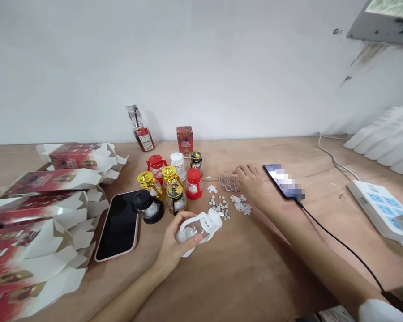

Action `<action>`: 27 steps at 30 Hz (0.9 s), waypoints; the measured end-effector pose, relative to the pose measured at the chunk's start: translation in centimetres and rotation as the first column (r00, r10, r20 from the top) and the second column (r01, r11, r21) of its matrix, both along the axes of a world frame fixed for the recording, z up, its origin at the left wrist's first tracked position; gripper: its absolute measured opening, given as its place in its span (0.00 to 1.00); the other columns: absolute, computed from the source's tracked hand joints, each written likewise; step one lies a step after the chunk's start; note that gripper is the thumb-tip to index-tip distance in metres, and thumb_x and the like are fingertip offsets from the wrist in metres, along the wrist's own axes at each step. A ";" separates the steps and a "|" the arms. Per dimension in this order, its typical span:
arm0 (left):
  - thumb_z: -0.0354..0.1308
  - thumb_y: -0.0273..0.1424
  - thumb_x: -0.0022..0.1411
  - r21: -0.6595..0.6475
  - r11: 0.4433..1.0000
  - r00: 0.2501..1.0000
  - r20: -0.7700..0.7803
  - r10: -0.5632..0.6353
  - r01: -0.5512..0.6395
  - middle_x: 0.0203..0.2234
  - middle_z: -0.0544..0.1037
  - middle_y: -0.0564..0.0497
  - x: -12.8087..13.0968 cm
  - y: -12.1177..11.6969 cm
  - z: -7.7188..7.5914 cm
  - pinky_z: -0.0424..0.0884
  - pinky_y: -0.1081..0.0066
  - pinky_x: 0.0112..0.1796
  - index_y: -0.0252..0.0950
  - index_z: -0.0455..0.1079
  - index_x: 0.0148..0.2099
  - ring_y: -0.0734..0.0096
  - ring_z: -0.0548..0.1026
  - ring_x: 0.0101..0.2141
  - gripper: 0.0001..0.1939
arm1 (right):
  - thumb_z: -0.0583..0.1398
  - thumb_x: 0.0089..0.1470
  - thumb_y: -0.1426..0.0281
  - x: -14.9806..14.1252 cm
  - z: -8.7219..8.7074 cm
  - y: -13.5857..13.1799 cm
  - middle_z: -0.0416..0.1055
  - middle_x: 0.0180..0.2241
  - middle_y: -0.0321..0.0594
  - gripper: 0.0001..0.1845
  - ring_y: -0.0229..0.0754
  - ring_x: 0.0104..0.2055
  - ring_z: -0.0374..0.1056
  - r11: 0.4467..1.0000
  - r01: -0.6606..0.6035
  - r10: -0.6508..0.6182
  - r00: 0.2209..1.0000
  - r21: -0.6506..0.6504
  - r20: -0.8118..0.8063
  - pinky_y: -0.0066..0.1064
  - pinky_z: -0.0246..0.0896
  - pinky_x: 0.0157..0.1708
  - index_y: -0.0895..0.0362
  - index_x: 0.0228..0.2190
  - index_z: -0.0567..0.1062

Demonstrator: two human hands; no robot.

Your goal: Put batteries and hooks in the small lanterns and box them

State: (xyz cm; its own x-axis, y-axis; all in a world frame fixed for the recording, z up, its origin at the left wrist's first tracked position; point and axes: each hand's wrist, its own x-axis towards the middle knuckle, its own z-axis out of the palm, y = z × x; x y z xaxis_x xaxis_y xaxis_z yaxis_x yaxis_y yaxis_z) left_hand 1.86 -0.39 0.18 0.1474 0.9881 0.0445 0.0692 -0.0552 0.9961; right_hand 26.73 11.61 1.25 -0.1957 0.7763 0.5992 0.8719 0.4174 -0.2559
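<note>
Pale, plain wall [242, 80] behind; dark stain [369, 51] and small pits at upper right, below cut-off grey-edged panel [362, 20]. Brown wood-look tabletop [215, 286] up against wall. Diffuse light, soft shadows.

Small plastic lanterns with clear bodies: two glossy red [194, 184], two shiny gold [146, 180], two black mottled with gold [175, 192], one matte black [147, 206], two white [206, 223]. Flat cardboard boxes [36, 181] are red fading to white, white flaps. Small upright cardboard box [185, 141]: red, darker print. Wooden counter [201, 281]: pinkish tan. Button cells [223, 206]: silver. Large flat phone [118, 226]: black screen, pink rim. White power strip [383, 210]: light-blue panels.
</note>
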 end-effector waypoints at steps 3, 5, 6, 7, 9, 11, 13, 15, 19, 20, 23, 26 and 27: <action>0.63 0.51 0.47 0.010 1.000 1.000 -0.011 0.020 -0.020 0.27 0.73 0.53 0.1 0.0 0.2 0.66 0.74 0.28 0.36 0.65 0.39 0.72 0.70 0.27 0.26 | 0.49 0.63 0.58 -2.0 1.1 -3.0 0.70 0.44 0.49 0.19 0.52 0.48 0.63 0.991 -0.086 0.063 0.976 -0.105 -0.207 0.45 0.59 0.46 0.57 0.45 0.69; 0.63 0.49 0.47 -0.008 1.000 0.999 -0.031 0.029 -0.029 0.27 0.74 0.53 0.3 -0.1 0.5 0.68 0.73 0.30 0.36 0.65 0.39 0.71 0.71 0.28 0.25 | 0.46 0.65 0.59 -2.9 2.3 -5.5 0.69 0.45 0.45 0.19 0.46 0.46 0.66 0.960 -0.239 0.170 0.914 -0.149 -0.368 0.42 0.62 0.46 0.54 0.50 0.65; 0.63 0.49 0.47 -0.011 0.999 0.998 -0.043 0.034 -0.035 0.28 0.74 0.52 0.5 -0.2 0.6 0.68 0.73 0.30 0.36 0.65 0.39 0.70 0.72 0.29 0.25 | 0.47 0.64 0.59 -3.3 2.8 -6.7 0.69 0.47 0.45 0.19 0.45 0.47 0.66 0.913 -0.362 0.272 0.885 -0.191 -0.377 0.41 0.63 0.46 0.53 0.52 0.64; 0.64 0.48 0.47 -0.007 0.999 0.997 -0.054 0.047 -0.047 0.29 0.74 0.52 0.6 -0.2 0.8 0.69 0.72 0.31 0.36 0.65 0.39 0.69 0.72 0.30 0.25 | 0.51 0.62 0.58 -3.5 3.3 -7.7 0.68 0.49 0.45 0.21 0.46 0.49 0.65 0.838 -0.494 0.405 0.848 -0.230 -0.343 0.40 0.62 0.48 0.52 0.54 0.62; 0.65 0.48 0.46 0.019 0.997 0.995 -0.065 0.081 -0.080 0.32 0.74 0.51 0.7 -0.3 0.7 0.70 0.70 0.34 0.36 0.65 0.40 0.67 0.73 0.32 0.25 | 0.58 0.56 0.56 -3.9 3.6 -8.9 0.65 0.52 0.47 0.31 0.49 0.54 0.62 0.694 -0.653 0.610 0.757 -0.301 -0.236 0.42 0.60 0.51 0.51 0.58 0.59; 0.65 0.50 0.45 0.051 0.994 0.993 -0.058 0.099 -0.096 0.32 0.73 0.51 0.7 -0.4 0.5 0.71 0.70 0.34 0.37 0.64 0.40 0.67 0.73 0.33 0.27 | 0.61 0.54 0.57 -4.1 3.0 -9.3 0.64 0.53 0.48 0.34 0.50 0.55 0.61 0.657 -0.681 0.664 0.726 -0.325 -0.179 0.44 0.59 0.52 0.52 0.58 0.58; 0.62 0.54 0.46 0.089 0.994 0.997 -0.027 0.070 -0.068 0.32 0.73 0.50 0.5 -0.5 0.1 0.71 0.70 0.32 0.37 0.63 0.42 0.67 0.73 0.32 0.30 | 0.61 0.55 0.59 -4.1 1.9 -9.1 0.65 0.51 0.48 0.31 0.49 0.53 0.63 0.673 -0.668 0.620 0.744 -0.318 -0.251 0.43 0.61 0.50 0.52 0.56 0.59; 0.60 0.57 0.47 0.171 0.985 0.999 0.026 0.029 -0.034 0.36 0.73 0.48 0.4 -0.8 -0.3 0.71 0.71 0.31 0.38 0.61 0.46 0.65 0.74 0.34 0.34 | 0.62 0.53 0.58 -4.2 0.7 -9.0 0.67 0.48 0.45 0.29 0.47 0.49 0.66 0.683 -0.657 0.507 0.741 -0.319 -0.441 0.40 0.64 0.47 0.51 0.54 0.61; 0.63 0.55 0.46 0.458 0.884 0.995 0.002 0.104 -0.093 0.47 0.68 0.43 0.4 -1.5 -0.4 0.73 0.65 0.40 0.41 0.58 0.55 0.58 0.72 0.45 0.40 | 0.62 0.51 0.53 -4.7 -0.7 -9.9 0.67 0.46 0.42 0.30 0.43 0.44 0.67 0.618 -0.705 0.273 0.606 -0.346 -0.747 0.35 0.65 0.43 0.52 0.51 0.61; 0.64 0.53 0.47 0.517 0.851 0.990 -0.039 0.134 -0.095 0.47 0.67 0.43 0.4 -1.6 -0.3 0.72 0.63 0.42 0.41 0.59 0.55 0.58 0.72 0.46 0.38 | 0.62 0.52 0.53 -4.9 -0.9 -10.3 0.67 0.46 0.42 0.30 0.43 0.45 0.67 0.575 -0.740 0.281 0.579 -0.349 -0.765 0.35 0.65 0.44 0.52 0.51 0.62; 0.61 0.50 0.53 0.627 0.779 0.975 -0.168 0.143 -0.007 0.46 0.68 0.43 0.2 -1.9 -0.2 0.70 0.58 0.45 0.40 0.64 0.52 0.57 0.70 0.46 0.29 | 0.61 0.53 0.56 -5.9 -0.9 -11.4 0.67 0.47 0.44 0.25 0.45 0.49 0.64 0.475 -0.808 0.411 0.555 -0.350 -0.723 0.38 0.61 0.50 0.54 0.49 0.65; 0.58 0.38 0.59 0.652 0.754 0.974 -0.211 0.085 0.075 0.50 0.68 0.42 0.1 -1.8 -0.1 0.68 0.56 0.48 0.41 0.66 0.49 0.56 0.69 0.50 0.16 | 0.61 0.54 0.61 -6.5 -0.8 -11.8 0.66 0.48 0.46 0.22 0.45 0.50 0.64 0.475 -0.820 0.479 0.546 -0.320 -0.687 0.39 0.60 0.52 0.55 0.48 0.65; 0.57 0.34 0.59 0.645 0.759 0.976 -0.206 0.066 0.085 0.51 0.67 0.41 0.1 -1.8 -0.1 0.69 0.56 0.48 0.41 0.65 0.49 0.57 0.70 0.50 0.15 | 0.60 0.54 0.62 -6.7 -0.8 -11.8 0.66 0.48 0.46 0.21 0.44 0.50 0.64 0.492 -0.817 0.481 0.543 -0.301 -0.688 0.38 0.61 0.51 0.55 0.48 0.64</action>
State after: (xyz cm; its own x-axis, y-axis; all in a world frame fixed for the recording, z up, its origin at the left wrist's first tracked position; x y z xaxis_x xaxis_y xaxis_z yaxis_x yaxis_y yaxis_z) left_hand 2.00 -2.20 0.09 0.2371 0.7310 0.6398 0.2612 -0.6823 0.6828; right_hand 20.06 -0.19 0.47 -0.6240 0.7229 0.2966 0.0832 0.4389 -0.8947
